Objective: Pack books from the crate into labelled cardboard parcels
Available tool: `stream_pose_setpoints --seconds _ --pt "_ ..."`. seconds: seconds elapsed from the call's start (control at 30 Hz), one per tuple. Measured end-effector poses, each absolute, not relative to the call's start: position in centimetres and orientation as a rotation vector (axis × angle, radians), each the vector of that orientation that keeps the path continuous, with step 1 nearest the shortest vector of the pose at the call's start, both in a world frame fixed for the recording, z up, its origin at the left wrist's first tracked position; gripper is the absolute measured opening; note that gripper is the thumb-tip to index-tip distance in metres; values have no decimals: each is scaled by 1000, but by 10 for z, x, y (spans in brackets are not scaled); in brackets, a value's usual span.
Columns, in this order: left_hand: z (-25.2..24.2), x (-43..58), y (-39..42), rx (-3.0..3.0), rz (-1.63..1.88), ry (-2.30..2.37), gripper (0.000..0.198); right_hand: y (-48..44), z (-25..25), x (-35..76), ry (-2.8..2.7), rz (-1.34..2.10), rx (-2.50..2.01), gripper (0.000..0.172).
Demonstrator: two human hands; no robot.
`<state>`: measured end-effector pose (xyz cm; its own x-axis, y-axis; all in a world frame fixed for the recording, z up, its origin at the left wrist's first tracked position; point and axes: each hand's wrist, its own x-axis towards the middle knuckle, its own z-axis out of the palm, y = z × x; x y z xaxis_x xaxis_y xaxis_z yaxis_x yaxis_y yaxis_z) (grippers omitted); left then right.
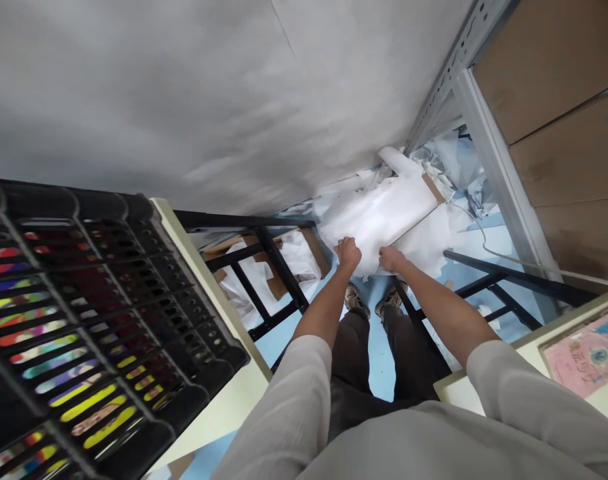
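Note:
A large white sheet (379, 207), either paper or thin film, lies in front of my feet with crumpled edges. At its near edge my left hand (348, 253) is closed, fingers curled onto the sheet. A short way to the right, my right hand (391, 259) is also closed, pinching the same near edge. The fingertips of both hands are partly hidden. Another white sheet (427, 240) lies beside it on the right, and a strip of brown cardboard (433, 189) shows at the far end.
On the left, a black plastic crate (199, 373) of colourful flat items sits on a cream tabletop (234, 407) with black legs. Below are open cardboard boxes (317, 252) with white sheets. At right stand a metal rack post (509, 180), brown cartons (574, 167) and a cable (484, 243).

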<state>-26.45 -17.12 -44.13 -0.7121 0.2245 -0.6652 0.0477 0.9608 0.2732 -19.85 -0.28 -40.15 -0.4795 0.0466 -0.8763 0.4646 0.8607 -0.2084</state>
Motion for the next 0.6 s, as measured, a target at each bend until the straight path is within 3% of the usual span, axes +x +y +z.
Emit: stream_pose_setpoints --seconds 0.23,0.5,0.6 --pt "-433 -271 -178 146 416 2387 40 2 -396 -192 2046 -555 383 35" --pt "-405 -286 -168 -370 1196 2256 26 1 -364 -195 2113 -696 430 33" --pt "-387 -288 -154 -532 1344 2105 31 -1 -348 -197 2152 -848 486 41"
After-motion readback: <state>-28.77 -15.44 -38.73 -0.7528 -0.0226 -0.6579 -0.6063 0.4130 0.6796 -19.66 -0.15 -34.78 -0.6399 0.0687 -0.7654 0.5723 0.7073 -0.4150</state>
